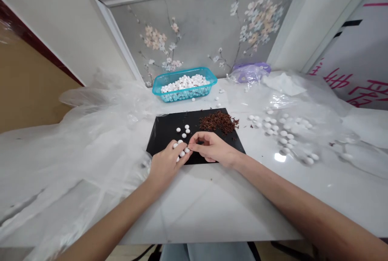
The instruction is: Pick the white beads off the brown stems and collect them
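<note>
My left hand [165, 165] rests at the near left of a black board [163, 129], its thumb and forefinger closed round a small white ball [187, 150]. Several more white balls lie between and beside its fingers. My right hand [214, 148] meets it from the right, thumb and fingertips pinched together at that ball. Whatever is in this pinch is too small to make out. Just beyond the hands, several loose white balls [187, 127] sit on the board. A heap of small reddish-brown pieces [218, 121] covers the board's far right part.
Behind the board stands a blue-green plastic basket [184, 96] full of white balls. Clear plastic sheeting [100, 131] spreads over the left side. To the right, several white balls [284, 133] lie on the white table [230, 204]. A purple object [251, 73] in clear wrap is at the wall.
</note>
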`<action>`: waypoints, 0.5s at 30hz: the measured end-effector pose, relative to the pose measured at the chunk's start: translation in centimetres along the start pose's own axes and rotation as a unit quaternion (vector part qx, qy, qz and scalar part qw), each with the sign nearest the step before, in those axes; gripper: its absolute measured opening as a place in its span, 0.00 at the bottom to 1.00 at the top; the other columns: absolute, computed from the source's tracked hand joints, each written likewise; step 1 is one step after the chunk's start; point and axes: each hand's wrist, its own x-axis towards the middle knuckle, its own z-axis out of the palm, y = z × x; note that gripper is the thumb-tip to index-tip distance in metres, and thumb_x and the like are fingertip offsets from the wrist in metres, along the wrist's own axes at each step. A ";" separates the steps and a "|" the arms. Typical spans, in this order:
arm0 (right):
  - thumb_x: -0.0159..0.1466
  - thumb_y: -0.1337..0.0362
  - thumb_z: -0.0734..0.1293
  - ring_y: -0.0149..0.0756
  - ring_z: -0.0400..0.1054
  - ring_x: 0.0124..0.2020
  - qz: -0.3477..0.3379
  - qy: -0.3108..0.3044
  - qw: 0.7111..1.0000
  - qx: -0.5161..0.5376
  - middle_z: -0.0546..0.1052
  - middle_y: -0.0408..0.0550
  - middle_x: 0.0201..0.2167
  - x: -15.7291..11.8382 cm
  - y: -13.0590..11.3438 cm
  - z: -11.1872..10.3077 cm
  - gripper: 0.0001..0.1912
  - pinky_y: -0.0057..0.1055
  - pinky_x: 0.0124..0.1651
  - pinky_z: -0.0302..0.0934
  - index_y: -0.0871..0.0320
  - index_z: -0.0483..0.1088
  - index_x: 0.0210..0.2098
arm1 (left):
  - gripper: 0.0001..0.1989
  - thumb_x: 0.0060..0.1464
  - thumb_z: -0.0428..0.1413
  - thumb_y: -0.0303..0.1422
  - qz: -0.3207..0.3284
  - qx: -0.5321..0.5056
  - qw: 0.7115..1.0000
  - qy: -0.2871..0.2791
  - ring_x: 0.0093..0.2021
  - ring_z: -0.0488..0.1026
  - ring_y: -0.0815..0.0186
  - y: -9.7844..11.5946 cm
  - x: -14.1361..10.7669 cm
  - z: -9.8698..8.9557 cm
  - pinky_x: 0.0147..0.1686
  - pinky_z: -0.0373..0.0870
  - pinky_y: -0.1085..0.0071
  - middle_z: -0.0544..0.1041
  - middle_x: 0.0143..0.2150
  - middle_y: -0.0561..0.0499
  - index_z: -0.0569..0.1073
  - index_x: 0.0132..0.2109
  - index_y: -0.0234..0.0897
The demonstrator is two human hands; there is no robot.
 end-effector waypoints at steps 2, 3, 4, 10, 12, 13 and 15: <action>0.54 0.57 0.69 0.17 0.43 0.12 0.012 0.002 1.000 -0.004 0.58 0.31 0.14 0.0 0.0 0.1 0.14 0.18 0.12 0.38 0.59 0.63 0.29 | 0.14 0.61 0.43 0.42 0.000 0.000 1.000 0.000 0.28 0.66 0.72 0.0 0.0 0.0 0.21 0.51 0.76 0.68 0.36 0.54 0.69 0.42 0.42; 0.54 0.57 0.69 0.17 0.43 0.12 0.015 0.004 1.000 -0.008 0.59 0.31 0.14 0.0 0.0 0.1 0.13 0.18 0.12 0.38 0.59 0.63 0.29 | 0.14 0.61 0.43 0.42 0.000 0.001 1.000 -0.001 0.28 0.66 0.72 0.0 0.0 0.0 0.21 0.51 0.76 0.68 0.36 0.54 0.69 0.42 0.41; 0.54 0.57 0.69 0.17 0.44 0.12 0.017 0.006 1.000 -0.012 0.59 0.31 0.14 0.0 0.0 0.2 0.13 0.18 0.12 0.38 0.59 0.63 0.29 | 0.14 0.61 0.43 0.42 0.000 0.003 1.000 -0.002 0.28 0.66 0.72 0.0 0.0 0.0 0.21 0.51 0.76 0.68 0.36 0.53 0.69 0.42 0.41; 0.55 0.54 0.68 0.18 0.44 0.12 0.017 0.017 1.000 -0.018 0.56 0.30 0.12 0.0 0.1 0.1 0.15 0.19 0.12 0.39 0.58 0.63 0.28 | 0.14 0.61 0.42 0.42 -0.002 -0.018 1.000 0.010 0.30 0.68 0.70 -0.1 0.1 0.1 0.22 0.51 0.75 0.68 0.37 0.53 0.69 0.42 0.41; 0.55 0.51 0.67 0.19 0.44 0.12 0.011 0.006 1.000 -0.017 0.54 0.30 0.12 0.0 0.2 0.1 0.16 0.19 0.12 0.40 0.58 0.64 0.28 | 0.15 0.61 0.42 0.43 -0.001 -0.031 0.999 0.020 0.32 0.68 0.69 -0.1 0.2 0.1 0.22 0.52 0.75 0.68 0.36 0.53 0.68 0.41 0.41; 0.54 0.50 0.67 0.19 0.45 0.12 0.005 0.004 1.000 -0.030 0.55 0.31 0.13 0.0 0.2 0.1 0.17 0.20 0.13 0.41 0.59 0.64 0.28 | 0.15 0.60 0.42 0.43 0.000 -0.036 0.999 0.023 0.32 0.68 0.69 -0.2 0.2 0.1 0.23 0.52 0.75 0.68 0.35 0.53 0.68 0.41 0.40; 0.51 0.51 0.70 0.18 0.49 0.14 -0.015 0.012 0.997 -0.069 0.62 0.35 0.18 0.0 0.1 0.1 0.18 0.19 0.13 0.43 0.60 0.66 0.29 | 0.15 0.60 0.43 0.43 0.003 -0.045 0.999 0.024 0.30 0.68 0.69 -0.2 0.1 0.2 0.23 0.52 0.75 0.68 0.35 0.54 0.68 0.40 0.41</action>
